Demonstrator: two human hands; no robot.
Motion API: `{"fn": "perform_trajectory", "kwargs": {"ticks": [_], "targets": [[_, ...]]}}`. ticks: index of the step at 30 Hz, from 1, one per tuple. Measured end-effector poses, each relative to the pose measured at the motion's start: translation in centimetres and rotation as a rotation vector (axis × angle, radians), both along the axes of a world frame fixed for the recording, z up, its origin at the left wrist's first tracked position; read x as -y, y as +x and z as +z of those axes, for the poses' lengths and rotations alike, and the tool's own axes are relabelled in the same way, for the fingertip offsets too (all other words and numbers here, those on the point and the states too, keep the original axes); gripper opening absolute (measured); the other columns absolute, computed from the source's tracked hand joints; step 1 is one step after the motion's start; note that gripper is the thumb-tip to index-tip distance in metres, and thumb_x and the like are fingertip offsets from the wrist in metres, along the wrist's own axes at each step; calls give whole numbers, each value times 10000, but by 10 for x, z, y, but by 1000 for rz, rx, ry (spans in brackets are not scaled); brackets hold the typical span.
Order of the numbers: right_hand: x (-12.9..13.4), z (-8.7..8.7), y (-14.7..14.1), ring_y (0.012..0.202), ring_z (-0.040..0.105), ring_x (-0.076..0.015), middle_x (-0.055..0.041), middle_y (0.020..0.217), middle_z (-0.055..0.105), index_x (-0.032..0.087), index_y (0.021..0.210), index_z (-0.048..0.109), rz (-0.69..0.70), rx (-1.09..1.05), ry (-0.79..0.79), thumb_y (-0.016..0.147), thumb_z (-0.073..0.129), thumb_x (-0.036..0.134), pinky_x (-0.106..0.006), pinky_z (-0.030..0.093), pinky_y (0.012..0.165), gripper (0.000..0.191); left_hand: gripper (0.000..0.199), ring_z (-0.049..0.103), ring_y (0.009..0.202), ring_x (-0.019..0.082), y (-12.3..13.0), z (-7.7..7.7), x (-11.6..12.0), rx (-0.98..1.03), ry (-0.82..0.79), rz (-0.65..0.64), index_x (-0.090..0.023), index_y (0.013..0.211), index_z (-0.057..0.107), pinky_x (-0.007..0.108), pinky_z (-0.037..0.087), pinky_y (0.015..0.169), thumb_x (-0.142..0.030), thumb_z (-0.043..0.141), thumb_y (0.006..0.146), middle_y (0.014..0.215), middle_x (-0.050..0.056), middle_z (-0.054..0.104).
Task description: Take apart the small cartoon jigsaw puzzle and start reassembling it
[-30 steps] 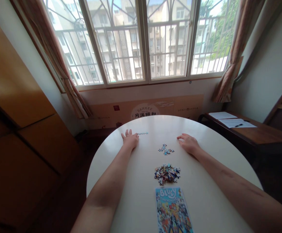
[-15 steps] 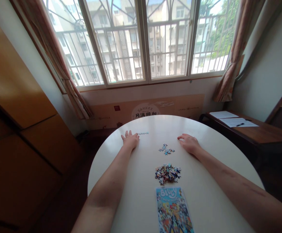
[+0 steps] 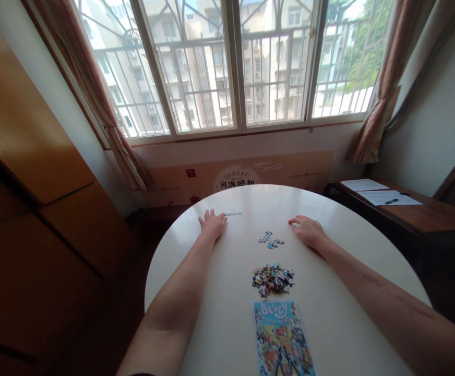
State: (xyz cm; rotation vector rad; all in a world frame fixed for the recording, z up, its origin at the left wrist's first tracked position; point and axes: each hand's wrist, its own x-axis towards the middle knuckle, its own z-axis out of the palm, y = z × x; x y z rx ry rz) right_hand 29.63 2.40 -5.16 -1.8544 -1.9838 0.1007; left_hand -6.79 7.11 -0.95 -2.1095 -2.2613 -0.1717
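On the round white table, my left hand lies at the far left with its fingers spread, beside a short joined strip of puzzle pieces. My right hand rests on the right side of the table, fingers apart and slightly bent, with nothing seen in it. Between the hands is a small loose group of light blue pieces. A larger heap of mixed pieces sits nearer to me. Below that heap lies a colourful Bluey picture sheet.
A brown side table at the right holds white papers and a dark object, perhaps glasses. Wooden cabinets stand at the left. A barred window with tied curtains is beyond the table.
The whole view has shifted slightly, moving things a little to the right in the picture. Both hands stay at the same places on the table.
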Motion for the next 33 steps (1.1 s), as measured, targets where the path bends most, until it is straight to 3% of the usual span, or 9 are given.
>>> {"fn": "perform_trajectory", "kwargs": {"ticks": [9, 14, 19, 33], "targets": [[0, -1, 0, 1323, 521, -294, -82, 1404, 611, 292, 1182, 728, 1, 3, 1, 942, 475, 305, -549, 341, 1116, 349, 522, 172, 1532, 334, -1, 0, -1, -17, 32, 7, -332, 1437, 545, 635, 169, 1187, -486, 304, 1000, 1652, 83, 290], [-1, -1, 0, 1323, 522, -292, -76, 1406, 610, 297, 1184, 728, 0, 6, 2, 941, 480, 310, -540, 343, 1117, 347, 522, 181, 1525, 333, -9, 0, -1, -26, 86, 101, -247, 1448, 536, 626, 173, 1195, -378, 310, 996, 1640, 108, 311], [-2, -3, 1, 1302, 536, -280, -74, 1411, 607, 298, 1182, 725, 4, 9, 6, 944, 480, 314, -518, 349, 1112, 342, 497, 234, 1505, 333, -19, -3, -3, -22, 75, 158, -292, 1384, 604, 633, 220, 1177, -253, 403, 931, 1606, 89, 377], [-3, -4, 2, 1267, 560, -277, -54, 1370, 639, 290, 1163, 727, 24, 14, 11, 934, 472, 313, -487, 373, 1092, 344, 435, 287, 1481, 337, -22, -12, -12, 62, 97, 153, -361, 1303, 668, 601, 265, 1167, -285, 453, 932, 1575, 43, 435]]}}
